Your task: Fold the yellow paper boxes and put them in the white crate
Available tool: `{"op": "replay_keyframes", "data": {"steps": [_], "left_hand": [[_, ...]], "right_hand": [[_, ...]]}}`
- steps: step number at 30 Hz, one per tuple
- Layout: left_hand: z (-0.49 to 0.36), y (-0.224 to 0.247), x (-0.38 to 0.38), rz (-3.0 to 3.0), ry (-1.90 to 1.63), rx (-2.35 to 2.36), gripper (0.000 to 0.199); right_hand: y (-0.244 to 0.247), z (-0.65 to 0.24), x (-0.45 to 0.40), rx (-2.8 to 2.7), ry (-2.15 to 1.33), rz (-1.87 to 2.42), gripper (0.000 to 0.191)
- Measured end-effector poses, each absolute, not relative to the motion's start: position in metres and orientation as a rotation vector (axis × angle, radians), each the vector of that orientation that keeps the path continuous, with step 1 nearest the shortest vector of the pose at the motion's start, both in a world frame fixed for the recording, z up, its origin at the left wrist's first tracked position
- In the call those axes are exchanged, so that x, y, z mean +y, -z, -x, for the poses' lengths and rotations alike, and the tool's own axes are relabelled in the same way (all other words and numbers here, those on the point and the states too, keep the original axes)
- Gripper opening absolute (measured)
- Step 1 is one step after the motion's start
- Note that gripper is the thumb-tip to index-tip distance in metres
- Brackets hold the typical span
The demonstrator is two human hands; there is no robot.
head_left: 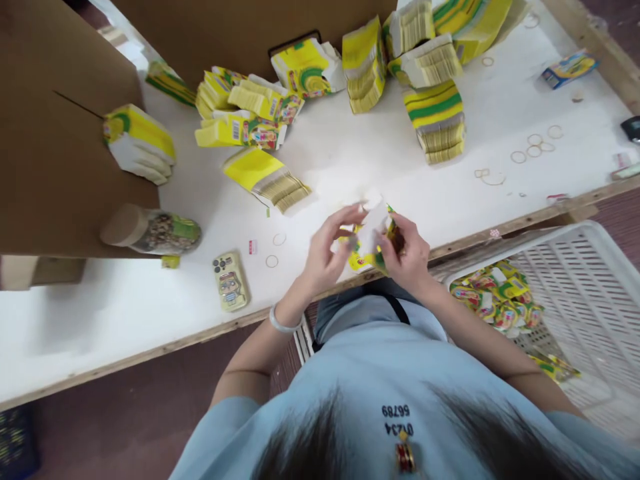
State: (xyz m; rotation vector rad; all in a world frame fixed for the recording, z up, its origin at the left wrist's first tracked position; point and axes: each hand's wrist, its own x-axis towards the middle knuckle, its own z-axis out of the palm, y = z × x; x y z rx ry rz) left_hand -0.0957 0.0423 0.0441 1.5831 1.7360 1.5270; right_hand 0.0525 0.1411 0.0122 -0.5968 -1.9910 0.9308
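one flat carton (369, 239), centre frame, gripped by left hand (327, 257) and right hand (407, 257); likely light, creasable; hold edges.

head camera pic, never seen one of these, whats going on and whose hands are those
There is one picture, from a camera worn on a person's head, looking down, so their own hair and blue shirt fill the bottom. No machine: the left hand and right hand are bare and together hold a small yellow carton, partly folded. On the white table lie stacks of flat yellow cartons, loose rubber bands, a phone and a cardboard tube. A white crate at the right holds finished cartons.
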Motion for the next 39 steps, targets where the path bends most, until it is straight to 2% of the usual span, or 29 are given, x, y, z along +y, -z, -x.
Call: {"op": "replay_keyframes", "data": {"steps": [2,4,7,12,15,18,21,23,26,29,34,36,39], "left_hand": [[0.083,-0.028,0.042,-1.653,-1.47,1.525,0.091],[0.068,-0.014,0.043,-1.677,-1.388,1.366,0.104],[0.054,-0.003,0.04,-1.633,-1.381,1.289,0.089],[0.052,-0.007,0.026,-1.454,-1.412,1.547,0.051],[0.043,-0.006,0.016,-1.289,-1.425,1.627,0.04],[0.027,0.003,0.004,-1.084,-1.55,1.566,0.051],[0.019,0.01,-0.01,-1.001,-1.605,1.425,0.067],[0.022,0.009,-0.018,-1.019,-1.512,1.372,0.061],[0.031,0.0,-0.023,-0.988,-1.384,1.295,0.043],[0.035,-0.005,-0.021,-1.002,-1.369,1.27,0.031],[0.032,0.0,-0.02,-1.099,-1.399,1.355,0.056],[0.032,-0.004,-0.019,-1.107,-1.36,1.369,0.05],[0.034,-0.016,-0.014,-1.078,-1.33,1.442,0.042]], "right_hand": [[-0.02,-0.06,0.136,-1.913,-0.985,0.598,0.037],[-0.027,-0.064,0.131,-1.866,-1.015,0.608,0.04],[-0.032,-0.066,0.127,-1.825,-1.066,0.671,0.04],[-0.028,-0.066,0.12,-1.659,-1.217,0.833,0.033],[-0.021,-0.066,0.109,-1.53,-1.293,0.898,0.035],[-0.015,-0.072,0.1,-1.459,-1.337,0.843,0.043],[-0.012,-0.087,0.1,-1.555,-1.415,0.802,0.032],[-0.01,-0.099,0.103,-1.648,-1.501,0.811,0.025],[-0.007,-0.111,0.105,-1.75,-1.586,0.841,0.029],[0.001,-0.118,0.104,-1.775,-1.504,0.865,0.021],[0.007,-0.135,0.113,-1.995,-1.385,0.556,0.032],[0.002,-0.142,0.118,-2.058,-1.447,0.415,0.035],[-0.01,-0.144,0.119,-2.008,-1.695,0.542,0.046]]}}
